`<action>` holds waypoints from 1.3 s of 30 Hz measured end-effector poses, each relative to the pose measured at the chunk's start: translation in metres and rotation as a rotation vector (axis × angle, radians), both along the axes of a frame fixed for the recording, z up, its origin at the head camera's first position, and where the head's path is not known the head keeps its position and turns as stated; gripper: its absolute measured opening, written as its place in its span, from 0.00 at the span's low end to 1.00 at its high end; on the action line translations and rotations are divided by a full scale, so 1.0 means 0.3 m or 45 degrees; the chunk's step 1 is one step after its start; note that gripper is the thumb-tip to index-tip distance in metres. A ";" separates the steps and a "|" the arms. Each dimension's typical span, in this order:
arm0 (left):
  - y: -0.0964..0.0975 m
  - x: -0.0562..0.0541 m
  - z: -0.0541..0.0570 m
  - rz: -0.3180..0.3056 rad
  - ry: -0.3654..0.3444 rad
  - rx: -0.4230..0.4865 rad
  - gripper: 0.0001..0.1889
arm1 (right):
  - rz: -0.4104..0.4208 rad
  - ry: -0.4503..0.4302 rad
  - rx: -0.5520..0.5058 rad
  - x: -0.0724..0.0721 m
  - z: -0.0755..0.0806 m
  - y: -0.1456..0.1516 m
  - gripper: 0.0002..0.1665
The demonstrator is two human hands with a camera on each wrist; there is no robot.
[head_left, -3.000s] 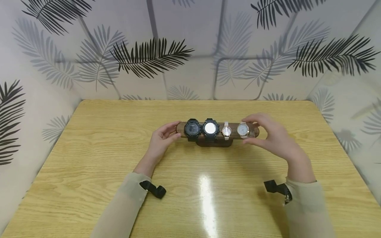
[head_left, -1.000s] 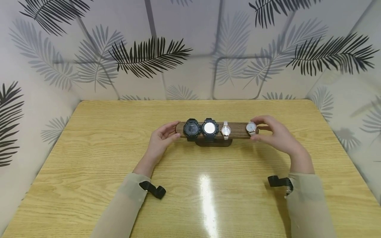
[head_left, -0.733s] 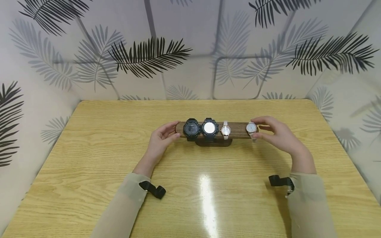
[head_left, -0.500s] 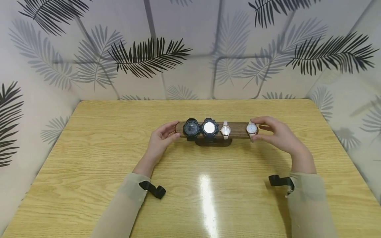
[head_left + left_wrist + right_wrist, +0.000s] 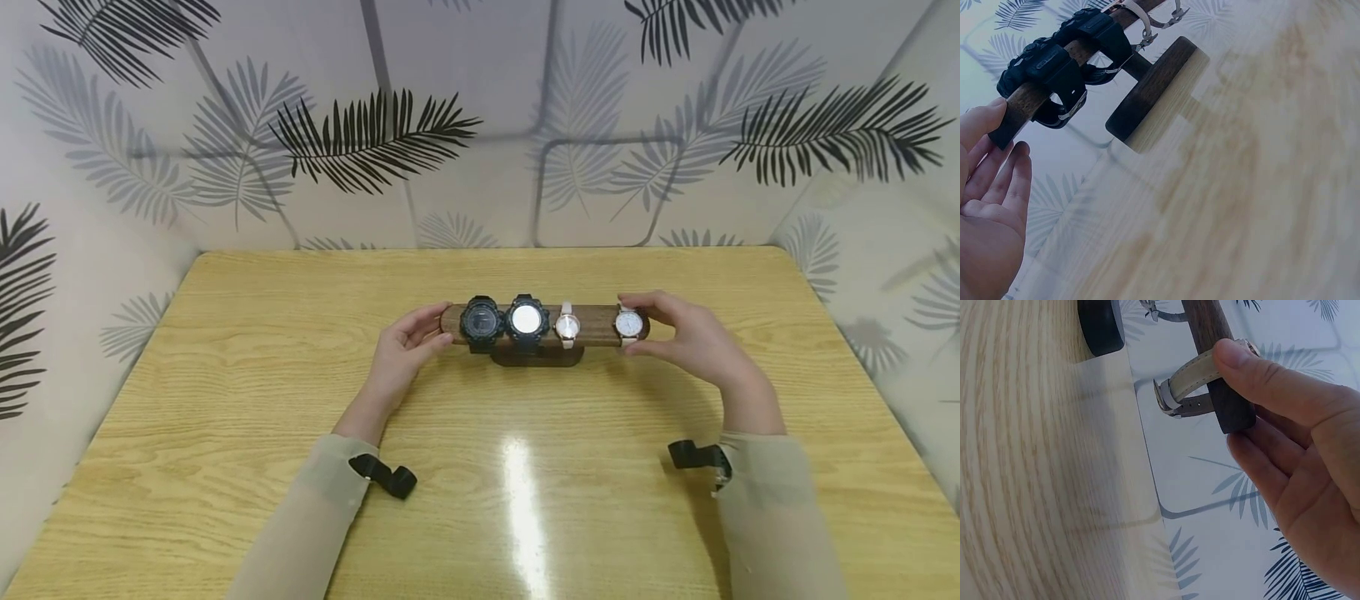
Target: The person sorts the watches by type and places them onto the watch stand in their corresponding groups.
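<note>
A dark wooden watch stand [image 5: 598,323], a horizontal bar on a short base, bears several watches. My left hand [image 5: 396,357] holds the bar's left end between thumb and fingers. At the other end my right hand [image 5: 693,340] pinches a white-strapped wristwatch [image 5: 628,323] around the bar. In the right wrist view the thumb presses its strap [image 5: 1194,375], buckled below the bar, with the fingers behind the bar. Two chunky black watches [image 5: 480,320] sit side by side at the left. A smaller watch with a pale strap [image 5: 567,327] hangs right of them.
The stand's base [image 5: 1154,87] rests on a light wood-grain table [image 5: 300,400]. Behind and at the sides hangs a pale cloth [image 5: 480,192] with leaf prints. Black wrist bands with small camera mounts [image 5: 390,479] are on both sleeves.
Over three seconds the right hand has slid the white-strapped watch rightward toward the bar's end, straightened it, then eased it slightly back left. The left hand has kept its hold.
</note>
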State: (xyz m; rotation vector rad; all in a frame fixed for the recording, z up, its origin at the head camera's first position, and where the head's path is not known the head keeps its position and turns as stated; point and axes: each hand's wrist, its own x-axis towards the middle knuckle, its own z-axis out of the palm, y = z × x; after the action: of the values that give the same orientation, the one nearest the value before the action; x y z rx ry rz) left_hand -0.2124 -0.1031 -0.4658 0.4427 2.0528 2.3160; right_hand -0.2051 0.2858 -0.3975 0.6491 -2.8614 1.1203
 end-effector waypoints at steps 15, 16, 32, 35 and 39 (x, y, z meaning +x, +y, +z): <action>-0.001 -0.001 0.003 -0.006 -0.012 0.005 0.24 | -0.002 -0.071 0.099 -0.003 0.005 -0.010 0.41; -0.001 -0.001 0.003 -0.007 -0.013 0.007 0.24 | -0.006 -0.073 0.106 -0.003 0.006 -0.011 0.41; -0.002 0.000 0.003 -0.014 -0.016 0.011 0.24 | 0.088 0.130 0.171 0.000 0.001 -0.085 0.38; -0.003 0.000 0.003 -0.013 -0.020 0.007 0.24 | 0.112 0.123 0.178 -0.001 -0.001 -0.102 0.40; -0.002 -0.001 0.002 -0.010 -0.020 0.001 0.24 | 0.125 0.096 0.171 -0.001 -0.005 -0.116 0.40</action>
State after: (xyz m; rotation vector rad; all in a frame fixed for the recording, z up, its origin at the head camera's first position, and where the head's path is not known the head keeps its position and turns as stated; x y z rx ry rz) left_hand -0.2127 -0.1035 -0.4652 0.4306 2.0395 2.3089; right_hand -0.2054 0.2511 -0.3989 0.8275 -2.8874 0.8975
